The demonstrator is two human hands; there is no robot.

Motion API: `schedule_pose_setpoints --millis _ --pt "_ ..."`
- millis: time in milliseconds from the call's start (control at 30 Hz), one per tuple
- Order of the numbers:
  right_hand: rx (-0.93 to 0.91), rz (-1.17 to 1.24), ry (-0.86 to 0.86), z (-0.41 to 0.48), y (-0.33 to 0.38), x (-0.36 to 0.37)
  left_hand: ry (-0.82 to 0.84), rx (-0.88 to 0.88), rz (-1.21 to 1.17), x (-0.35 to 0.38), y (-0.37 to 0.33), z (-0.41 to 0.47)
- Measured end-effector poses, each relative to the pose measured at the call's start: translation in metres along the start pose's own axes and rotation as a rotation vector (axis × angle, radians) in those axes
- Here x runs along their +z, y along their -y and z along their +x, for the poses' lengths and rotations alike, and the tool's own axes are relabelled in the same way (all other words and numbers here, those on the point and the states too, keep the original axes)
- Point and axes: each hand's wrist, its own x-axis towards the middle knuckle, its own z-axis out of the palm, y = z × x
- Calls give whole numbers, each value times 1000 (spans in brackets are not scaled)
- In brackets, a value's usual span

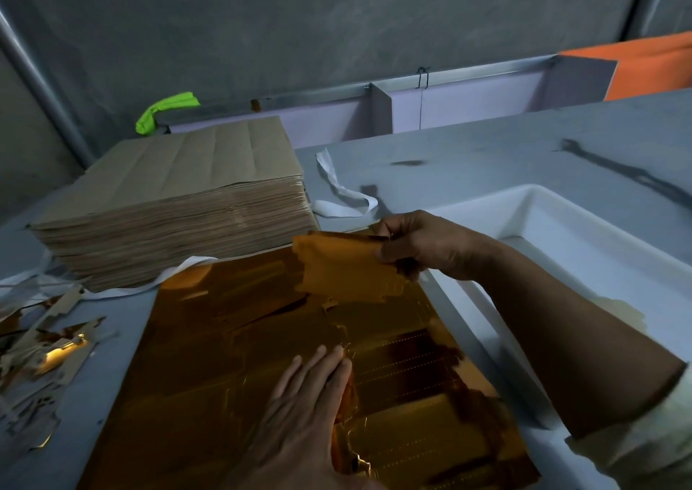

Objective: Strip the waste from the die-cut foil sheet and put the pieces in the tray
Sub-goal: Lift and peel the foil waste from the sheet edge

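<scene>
At the near left edge of the grey table point(486, 160) lies a heap of waste scraps point(48, 347), gold on one face and brown on the other. Just right of it and farther back stands a tall stack of brown sheets point(168, 205), with a bright green wad point(164, 109) behind its far corner. A white paper strip point(344, 197) curls on the table beside the stack's right side.

The gold foil sheet point(224, 358) lies flat on the table in the near middle, its far edge close to the stack. The left hand point(307, 407) rests palm down on the near part of the sheet, fingers straight and together, pressing it to the table. Beyond that hand, at the sheet's far right corner, a foil piece point(340, 265) with a jagged edge is lifted off the surface. The right hand point(423, 244) pinches this piece at its far right edge between thumb and curled fingers, held above the corner of the sheet.

Just right of the sheet sits the white tray point(606, 235), under the right forearm. At the far right, an orange cloth point(651, 66) shows behind the table.
</scene>
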Motion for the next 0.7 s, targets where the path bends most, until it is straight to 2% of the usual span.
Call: schedule_pose_setpoints --millis 100,233,267,333,400,467,533,600,700 --pt "6 5 -12 1 -2 0 193 -76 -26 3 3 -1" --pt "3 -20 9 1 -4 1 287 -114 -40 -6 -1 -3" --pt "1 -21 12 1 -4 1 285 -94 -110 -10 1 -5" --pt "-1 -20 16 0 -4 0 171 -104 -367 -5 4 0" --pt "-2 -20 21 -1 -3 1 227 -203 -725 -11 6 1" --pt "-3 -10 24 -2 -3 1 145 -322 -1057 -13 7 0" --pt "-3 -11 24 -2 -3 1 -46 -446 -1317 -17 9 4" --pt "-5 -19 33 -1 -4 1 -235 -546 -1439 -17 13 12" --pt "-10 -18 64 -1 -4 1 -354 -653 -1574 -22 22 23"
